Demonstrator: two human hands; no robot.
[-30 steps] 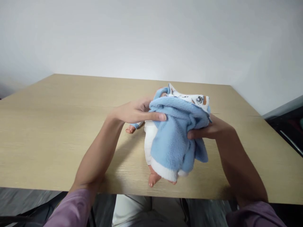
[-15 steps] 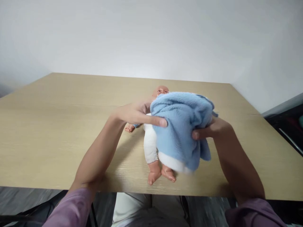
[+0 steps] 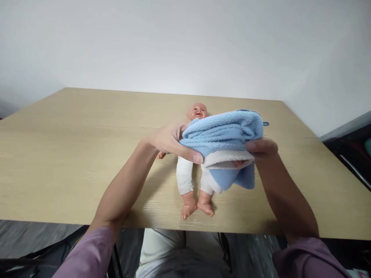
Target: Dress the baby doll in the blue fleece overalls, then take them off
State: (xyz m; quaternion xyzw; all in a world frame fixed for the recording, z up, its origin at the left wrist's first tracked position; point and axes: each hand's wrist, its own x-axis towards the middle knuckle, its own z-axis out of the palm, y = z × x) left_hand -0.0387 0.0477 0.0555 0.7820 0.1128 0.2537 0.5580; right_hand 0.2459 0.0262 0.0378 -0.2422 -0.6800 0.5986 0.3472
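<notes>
A baby doll point(image 3: 185, 177) lies on its back on the wooden table point(image 3: 72, 154), head away from me, its white legs and bare feet toward the front edge. Over its torso I hold a light blue fleece garment point(image 3: 224, 133) with a white hem, bunched up. My left hand point(image 3: 171, 141) grips the garment's left side, thumb under the bundle. My right hand point(image 3: 259, 148) grips its right side, fingers curled over the white hem. The doll's torso and arms are mostly hidden by the fleece.
The table runs wide to left and right, with a plain white wall behind it. Dark furniture point(image 3: 353, 154) stands past the table's right edge. My lap in light trousers point(image 3: 179, 255) shows below the front edge.
The garment has been gathered upward from the doll's legs to its chest. The doll's head, legs and feet are now uncovered. Both hands stayed on the garment's sides.
</notes>
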